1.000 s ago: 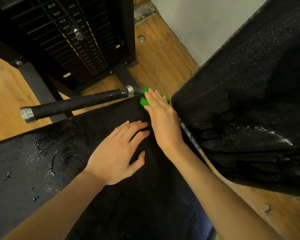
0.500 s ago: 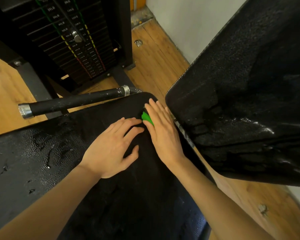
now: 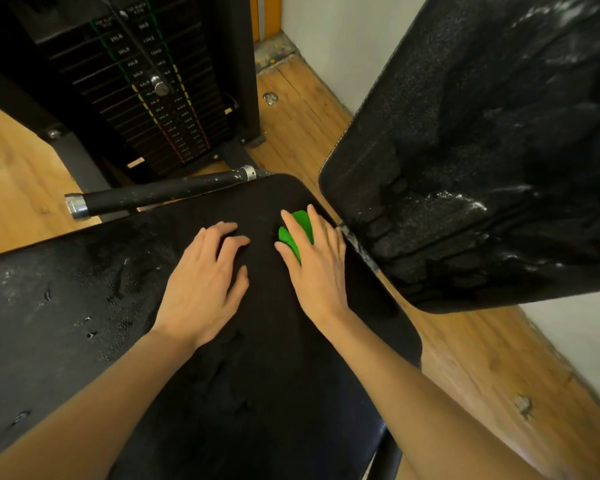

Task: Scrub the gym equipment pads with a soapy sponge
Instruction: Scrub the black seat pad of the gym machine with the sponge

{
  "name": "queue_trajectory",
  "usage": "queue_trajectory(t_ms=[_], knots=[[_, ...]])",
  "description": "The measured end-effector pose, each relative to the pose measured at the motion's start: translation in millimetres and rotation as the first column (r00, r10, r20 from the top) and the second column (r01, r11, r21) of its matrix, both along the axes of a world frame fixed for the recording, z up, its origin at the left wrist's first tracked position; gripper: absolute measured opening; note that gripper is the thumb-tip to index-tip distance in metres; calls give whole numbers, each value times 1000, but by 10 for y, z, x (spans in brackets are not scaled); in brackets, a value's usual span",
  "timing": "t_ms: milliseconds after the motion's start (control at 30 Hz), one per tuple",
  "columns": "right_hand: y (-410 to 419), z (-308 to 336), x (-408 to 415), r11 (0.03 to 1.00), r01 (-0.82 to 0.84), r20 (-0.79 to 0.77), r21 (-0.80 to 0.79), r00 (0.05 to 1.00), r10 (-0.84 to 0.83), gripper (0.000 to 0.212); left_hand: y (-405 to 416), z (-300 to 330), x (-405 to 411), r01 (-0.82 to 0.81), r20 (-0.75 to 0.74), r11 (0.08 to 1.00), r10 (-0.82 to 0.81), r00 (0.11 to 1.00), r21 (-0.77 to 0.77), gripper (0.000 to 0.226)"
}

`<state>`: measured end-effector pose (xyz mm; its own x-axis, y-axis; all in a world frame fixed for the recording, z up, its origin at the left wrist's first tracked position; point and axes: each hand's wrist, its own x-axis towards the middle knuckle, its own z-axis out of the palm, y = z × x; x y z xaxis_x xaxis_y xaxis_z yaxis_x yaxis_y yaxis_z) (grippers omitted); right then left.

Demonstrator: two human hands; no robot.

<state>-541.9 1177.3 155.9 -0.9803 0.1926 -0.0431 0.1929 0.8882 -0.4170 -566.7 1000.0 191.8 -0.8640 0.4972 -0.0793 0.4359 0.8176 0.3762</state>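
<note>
Green sponge (image 3: 297,233) now on seat pad (image 3: 257,358), near its far right corner, just beside gap to back pad (image 3: 482,161). A second ago: out past far edge, up against end of grip bar (image 3: 160,194); pulled back inward since, stroke running toward the body. Right hand (image 3: 317,268) flat on top of sponge, fingers straight and slightly spread, pressing down, not pinching. Left hand (image 3: 201,285) beside it, apart from sponge, palm down on seat pad, fingers loosely bent, bracing; barely shifted. Droplets and wet streaks on left part of seat pad, foam and runs on back pad: both look already wetted. Probably mid-scrub on seat's far corner, nearer middle of seat likely next. Beyond: weight stack (image 3: 153,91) behind bar, wood floor (image 3: 18,174), wall at right.
</note>
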Motion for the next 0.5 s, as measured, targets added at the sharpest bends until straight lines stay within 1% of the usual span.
queue_trajectory(t_ms=[67, 133, 267, 400, 500], knots=[[-26, 25, -23, 1000, 11, -2, 0, 1000, -11, 48, -79, 25, 45, 31, 0, 999, -31, 1000, -8, 39], [-28, 81, -7, 1000, -13, 18, 25, 1000, 12, 47, -117, 85, 75, 41, -4, 999, -41, 999, -13, 39], [-21, 254, 184, 982, -104, 12, 159, 995, 103, 47, -108, 289, 124, 66, -27, 998, -66, 997, -9, 41], [12, 565, 366, 954, -166, -35, 248, 983, 180, 48, -50, 558, 184, 134, -48, 991, -134, 990, -15, 45], [100, 924, 437, 928, -193, -93, 318, 968, 233, 47, 13, 843, 232, 151, -61, 988, -149, 987, 16, 45]])
